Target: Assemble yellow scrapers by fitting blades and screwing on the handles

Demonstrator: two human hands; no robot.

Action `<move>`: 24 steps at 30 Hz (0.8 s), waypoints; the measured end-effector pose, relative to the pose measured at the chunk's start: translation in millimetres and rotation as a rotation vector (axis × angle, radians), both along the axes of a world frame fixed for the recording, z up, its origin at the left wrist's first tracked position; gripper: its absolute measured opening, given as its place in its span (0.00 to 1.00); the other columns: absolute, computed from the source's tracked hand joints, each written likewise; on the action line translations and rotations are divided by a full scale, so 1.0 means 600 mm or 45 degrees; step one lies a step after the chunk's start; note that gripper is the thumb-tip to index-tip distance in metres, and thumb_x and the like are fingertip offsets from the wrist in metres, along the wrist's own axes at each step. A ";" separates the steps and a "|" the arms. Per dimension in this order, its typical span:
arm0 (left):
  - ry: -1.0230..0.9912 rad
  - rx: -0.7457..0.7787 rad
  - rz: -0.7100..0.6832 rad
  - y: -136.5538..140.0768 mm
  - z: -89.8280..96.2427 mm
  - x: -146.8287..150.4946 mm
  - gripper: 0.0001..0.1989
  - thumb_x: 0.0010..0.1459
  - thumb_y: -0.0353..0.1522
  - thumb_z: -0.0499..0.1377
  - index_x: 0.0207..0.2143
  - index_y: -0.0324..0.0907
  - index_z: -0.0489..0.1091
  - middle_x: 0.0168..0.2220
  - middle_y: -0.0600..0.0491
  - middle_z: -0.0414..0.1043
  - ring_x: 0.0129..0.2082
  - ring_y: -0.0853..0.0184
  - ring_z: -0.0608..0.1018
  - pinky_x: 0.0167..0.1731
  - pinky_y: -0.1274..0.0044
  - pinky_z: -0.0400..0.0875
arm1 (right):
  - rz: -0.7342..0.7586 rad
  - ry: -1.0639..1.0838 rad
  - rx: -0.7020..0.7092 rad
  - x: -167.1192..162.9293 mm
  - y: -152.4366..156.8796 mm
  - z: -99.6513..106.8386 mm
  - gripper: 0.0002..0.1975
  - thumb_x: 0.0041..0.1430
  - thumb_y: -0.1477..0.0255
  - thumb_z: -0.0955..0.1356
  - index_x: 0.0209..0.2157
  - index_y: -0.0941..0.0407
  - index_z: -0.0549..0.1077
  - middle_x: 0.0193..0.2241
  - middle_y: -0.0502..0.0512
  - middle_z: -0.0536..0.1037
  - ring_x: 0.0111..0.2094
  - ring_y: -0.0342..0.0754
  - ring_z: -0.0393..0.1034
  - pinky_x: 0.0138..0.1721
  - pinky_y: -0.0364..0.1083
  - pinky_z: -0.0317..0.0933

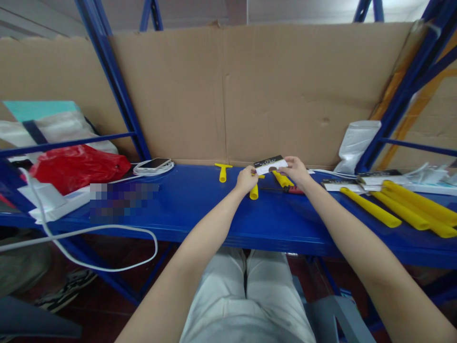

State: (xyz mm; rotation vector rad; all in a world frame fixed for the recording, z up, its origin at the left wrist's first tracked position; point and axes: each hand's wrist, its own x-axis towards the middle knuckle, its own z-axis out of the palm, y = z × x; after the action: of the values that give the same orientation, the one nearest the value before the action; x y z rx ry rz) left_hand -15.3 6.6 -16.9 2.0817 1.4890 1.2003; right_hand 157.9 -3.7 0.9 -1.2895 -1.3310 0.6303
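Observation:
Between my two hands is a black-and-white printed card (269, 165), raised a little above the blue shelf. The fingers of my left hand (247, 180) close on its left end. My right hand (295, 170) pinches the right end. Under the card lie a yellow T-shaped piece (253, 193), partly covered by my left hand, and another yellow piece (283, 179) near my right fingers. A tool with a red handle (294, 190) rests below my right hand. Farther left, a separate yellow T-shaped piece (223, 173) sits near the cardboard.
Several yellow tubes (371, 207) lie at the right beside stacked black-and-white cards (342, 185). A white pouch (357, 145) leans on the blue frame. At left are a phone (157, 164) on a coiled cable, a red bag (80, 166) and a power strip (67, 205). A white cable loops past the shelf's front edge.

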 end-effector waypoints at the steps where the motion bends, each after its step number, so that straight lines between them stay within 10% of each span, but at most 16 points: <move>1: -0.006 0.010 -0.009 0.000 0.000 -0.001 0.11 0.54 0.25 0.55 0.40 0.40 0.72 0.41 0.49 0.76 0.42 0.67 0.76 0.43 0.78 0.68 | 0.041 0.047 -0.036 -0.002 -0.004 0.002 0.21 0.47 0.81 0.67 0.44 0.57 0.61 0.41 0.56 0.75 0.37 0.45 0.73 0.41 0.45 0.67; 15: 0.316 -0.302 0.148 -0.015 0.005 -0.010 0.33 0.47 0.41 0.61 0.53 0.35 0.61 0.50 0.37 0.69 0.50 0.53 0.72 0.44 0.72 0.66 | 0.025 0.212 -0.125 -0.013 -0.024 0.020 0.06 0.55 0.83 0.64 0.28 0.59 0.66 0.26 0.53 0.76 0.21 0.37 0.70 0.24 0.36 0.64; 24: -0.026 -0.457 -0.026 0.009 -0.011 -0.011 0.07 0.37 0.32 0.64 0.23 0.40 0.72 0.26 0.48 0.74 0.33 0.58 0.76 0.28 0.76 0.65 | 0.061 0.263 -0.123 -0.015 -0.024 0.022 0.09 0.54 0.84 0.64 0.25 0.58 0.65 0.19 0.48 0.73 0.18 0.37 0.68 0.21 0.35 0.62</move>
State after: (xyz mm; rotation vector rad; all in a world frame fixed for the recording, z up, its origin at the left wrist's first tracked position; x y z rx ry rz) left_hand -22.0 12.0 -23.4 1.8336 1.5381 0.8667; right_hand 149.0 -18.2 13.9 -1.2365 -1.1759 0.8471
